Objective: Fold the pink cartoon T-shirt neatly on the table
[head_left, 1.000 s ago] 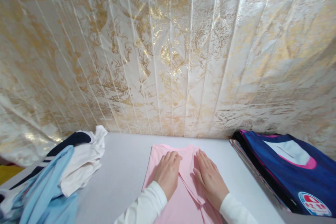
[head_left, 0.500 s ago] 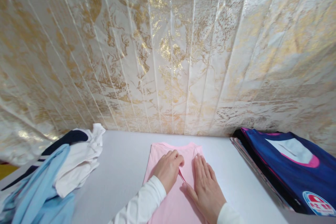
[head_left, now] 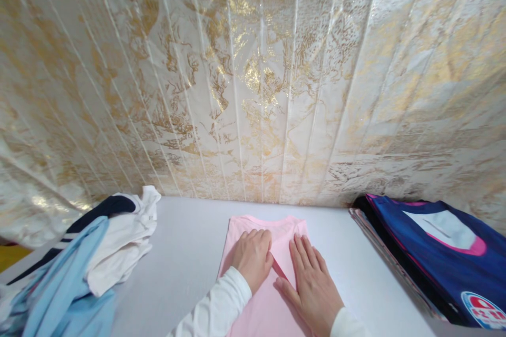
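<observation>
– Since a second ago, our right hand (head_left: 314,284) is a little lower on the pink garment (head_left: 272,316), thumb now spread toward our left hand (head_left: 253,260).
– Copy. Layout, biggest first?
– Gold-patterned sheet (head_left: 253,73) behind, white table (head_left: 182,253) under everything. Folded stack (head_left: 427,263) on our right, navy piece on top; loose heap (head_left: 118,258) of white, light blue and dark clothes on our left. Garment lies flat between them, neckline toward the sheet.
– Hand states?
– Right: flat on the cloth, thumb well apart from fingers. Left: fingers curled at the fold (head_left: 280,269); we can't tell if they pinch it.
– Smallest?
– That fold, a slanting line between our hands.
</observation>
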Motion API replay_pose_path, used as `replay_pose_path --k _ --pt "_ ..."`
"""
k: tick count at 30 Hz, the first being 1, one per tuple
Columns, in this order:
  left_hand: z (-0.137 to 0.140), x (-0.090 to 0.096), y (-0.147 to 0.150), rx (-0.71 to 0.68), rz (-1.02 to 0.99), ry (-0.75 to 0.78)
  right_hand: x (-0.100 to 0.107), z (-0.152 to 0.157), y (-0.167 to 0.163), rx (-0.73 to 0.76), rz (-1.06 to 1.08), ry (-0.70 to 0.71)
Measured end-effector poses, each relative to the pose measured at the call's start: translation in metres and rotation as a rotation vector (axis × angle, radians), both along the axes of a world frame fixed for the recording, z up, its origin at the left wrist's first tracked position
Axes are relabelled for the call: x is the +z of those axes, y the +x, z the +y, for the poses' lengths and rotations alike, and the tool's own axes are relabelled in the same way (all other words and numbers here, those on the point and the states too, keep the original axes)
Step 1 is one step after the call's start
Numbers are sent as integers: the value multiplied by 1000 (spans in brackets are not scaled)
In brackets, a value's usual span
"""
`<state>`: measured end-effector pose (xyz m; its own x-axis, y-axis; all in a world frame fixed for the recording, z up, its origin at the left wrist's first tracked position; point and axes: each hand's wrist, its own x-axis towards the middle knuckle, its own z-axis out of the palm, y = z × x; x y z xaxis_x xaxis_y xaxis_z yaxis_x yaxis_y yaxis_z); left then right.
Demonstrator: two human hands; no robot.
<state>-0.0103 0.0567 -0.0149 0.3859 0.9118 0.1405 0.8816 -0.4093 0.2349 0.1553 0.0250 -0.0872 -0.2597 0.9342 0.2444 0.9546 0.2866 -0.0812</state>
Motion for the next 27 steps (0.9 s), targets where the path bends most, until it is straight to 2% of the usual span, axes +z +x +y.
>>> replay_pose_path --k 6,11,16,27 --pt "3 10 10 8 54 -42 7 -1 -2 -14 14 -61" --pt "28 16 47 -11 45 -58 5 -1 -3 -8 29 -41" --pt "51 9 73 0 80 -102 2 1 -3 -13 42 8" --pt "55 0 68 119 44 -156 4 0 -4 -27 48 -51"
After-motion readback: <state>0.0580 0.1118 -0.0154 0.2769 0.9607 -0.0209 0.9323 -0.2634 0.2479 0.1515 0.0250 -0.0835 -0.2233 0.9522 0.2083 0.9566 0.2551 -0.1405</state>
